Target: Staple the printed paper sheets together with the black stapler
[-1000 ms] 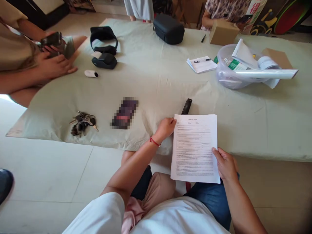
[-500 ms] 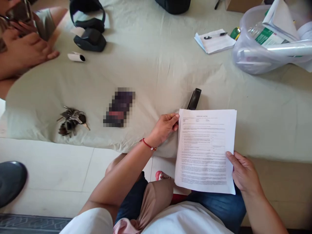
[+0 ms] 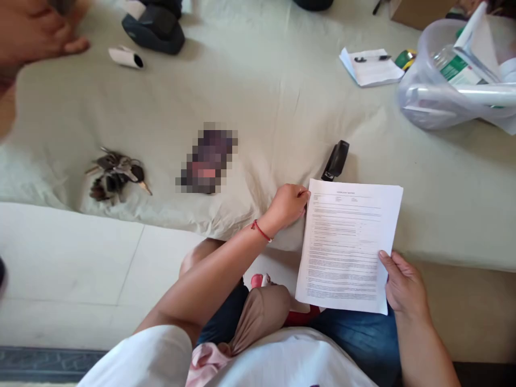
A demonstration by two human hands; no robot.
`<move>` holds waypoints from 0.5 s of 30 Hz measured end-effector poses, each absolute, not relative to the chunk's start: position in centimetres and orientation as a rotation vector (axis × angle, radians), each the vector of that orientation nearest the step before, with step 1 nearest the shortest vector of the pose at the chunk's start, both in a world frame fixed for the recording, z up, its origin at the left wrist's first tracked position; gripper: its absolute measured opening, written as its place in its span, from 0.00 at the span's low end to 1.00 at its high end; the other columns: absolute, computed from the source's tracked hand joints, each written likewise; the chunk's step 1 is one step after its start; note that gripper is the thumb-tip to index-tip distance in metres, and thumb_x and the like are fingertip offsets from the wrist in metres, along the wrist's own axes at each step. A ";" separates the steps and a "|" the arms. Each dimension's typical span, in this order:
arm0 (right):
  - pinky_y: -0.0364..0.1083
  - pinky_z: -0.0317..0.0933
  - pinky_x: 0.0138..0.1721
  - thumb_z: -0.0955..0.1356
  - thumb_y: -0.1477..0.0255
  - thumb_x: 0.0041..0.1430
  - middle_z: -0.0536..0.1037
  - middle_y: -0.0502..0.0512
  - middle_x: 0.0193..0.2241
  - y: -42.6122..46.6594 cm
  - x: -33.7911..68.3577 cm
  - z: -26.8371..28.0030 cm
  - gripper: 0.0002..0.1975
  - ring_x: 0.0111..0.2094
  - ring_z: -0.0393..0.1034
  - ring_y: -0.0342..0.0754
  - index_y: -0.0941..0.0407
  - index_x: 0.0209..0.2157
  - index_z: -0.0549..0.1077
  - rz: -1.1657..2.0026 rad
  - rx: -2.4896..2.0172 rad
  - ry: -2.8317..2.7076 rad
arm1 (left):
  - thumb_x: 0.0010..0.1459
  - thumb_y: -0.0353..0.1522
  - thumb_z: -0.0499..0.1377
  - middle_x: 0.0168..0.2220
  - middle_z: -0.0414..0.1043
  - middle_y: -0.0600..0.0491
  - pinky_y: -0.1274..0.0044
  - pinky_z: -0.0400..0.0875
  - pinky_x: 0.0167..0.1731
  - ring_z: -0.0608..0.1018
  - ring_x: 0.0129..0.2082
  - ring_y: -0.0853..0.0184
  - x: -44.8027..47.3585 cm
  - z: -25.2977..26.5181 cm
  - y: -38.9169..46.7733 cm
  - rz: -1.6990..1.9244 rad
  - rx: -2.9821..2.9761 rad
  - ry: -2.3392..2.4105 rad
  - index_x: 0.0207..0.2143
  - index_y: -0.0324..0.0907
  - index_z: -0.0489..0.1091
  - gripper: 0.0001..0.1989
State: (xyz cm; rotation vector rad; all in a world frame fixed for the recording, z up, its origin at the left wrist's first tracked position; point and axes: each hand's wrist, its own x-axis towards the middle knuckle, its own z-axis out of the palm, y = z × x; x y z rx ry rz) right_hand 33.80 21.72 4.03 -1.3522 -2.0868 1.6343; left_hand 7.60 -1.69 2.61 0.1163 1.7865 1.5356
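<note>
A stack of printed sheets (image 3: 349, 247) is held over my lap at the edge of the cloth-covered surface. My right hand (image 3: 405, 282) grips its right edge, thumb on top and fingers underneath. At the top left corner, my left hand (image 3: 288, 205) has its fingers pinched together on the paper's edge; the fingertips are partly hidden. Just beyond the top edge of the sheets lies a black stapler (image 3: 337, 159), its near end close to the paper.
Left of my hands lie a blurred-out phone-like object (image 3: 207, 161) and a bunch of keys (image 3: 119, 173). Farther back are a white cylindrical piece (image 3: 126, 57), a dark device (image 3: 155, 29), a notepad with a pen (image 3: 373, 70) and a filled plastic basket (image 3: 423, 110). Another person's hand (image 3: 44, 32) is at upper left.
The camera view has shifted, so most things on the cloth appear farther right. My left hand has turned at the paper's corner, its knuckles now more on top. The right hand keeps its hold.
</note>
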 end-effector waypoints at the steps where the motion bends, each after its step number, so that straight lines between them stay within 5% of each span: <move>1: 0.55 0.83 0.48 0.82 0.51 0.55 0.89 0.58 0.47 22.0 33.9 4.0 0.23 0.43 0.87 0.58 0.51 0.45 0.87 1.657 -1.399 -2.054 | 0.70 0.28 0.54 0.16 0.62 0.58 0.74 0.51 0.24 0.60 0.17 0.73 7.6 2.7 -1.5 1.523 0.090 1.786 0.21 0.44 0.63 0.21; 7: 0.56 0.81 0.50 0.81 0.51 0.57 0.89 0.57 0.47 22.6 33.9 3.4 0.22 0.43 0.86 0.57 0.51 0.46 0.86 1.685 -1.426 -2.049 | 0.76 0.31 0.49 0.21 0.72 0.55 0.73 0.64 0.33 0.74 0.24 0.66 8.5 2.6 -0.7 1.629 0.129 1.885 0.27 0.45 0.66 0.20; 15: 0.58 0.80 0.43 0.77 0.45 0.60 0.89 0.59 0.39 22.2 33.2 3.6 0.26 0.38 0.85 0.60 0.53 0.45 0.85 1.492 -1.345 -2.281 | 0.71 0.31 0.57 0.19 0.56 0.59 0.71 0.52 0.29 0.59 0.22 0.69 8.5 2.8 0.1 1.528 0.200 2.073 0.20 0.45 0.58 0.23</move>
